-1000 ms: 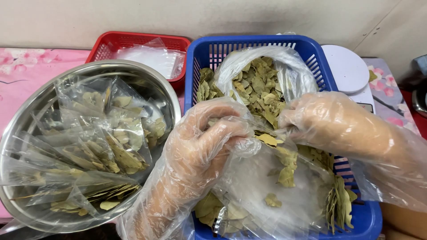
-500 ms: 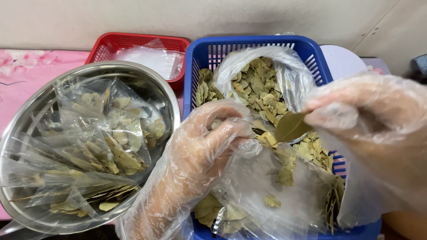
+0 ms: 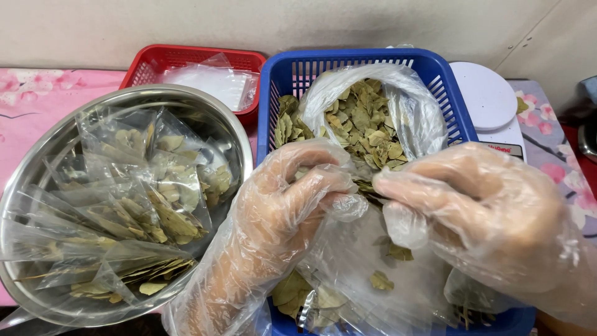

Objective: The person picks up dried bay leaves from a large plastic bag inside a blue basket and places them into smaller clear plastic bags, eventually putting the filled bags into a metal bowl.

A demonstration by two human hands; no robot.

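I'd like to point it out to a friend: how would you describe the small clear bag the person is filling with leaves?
Find the blue plastic basket of dried leaves, right of the steel bowl. At its near end, the gloved left hand and right hand hold a small clear bag. Unlike the big open bag heaped with leaves behind it, it contains only a few.
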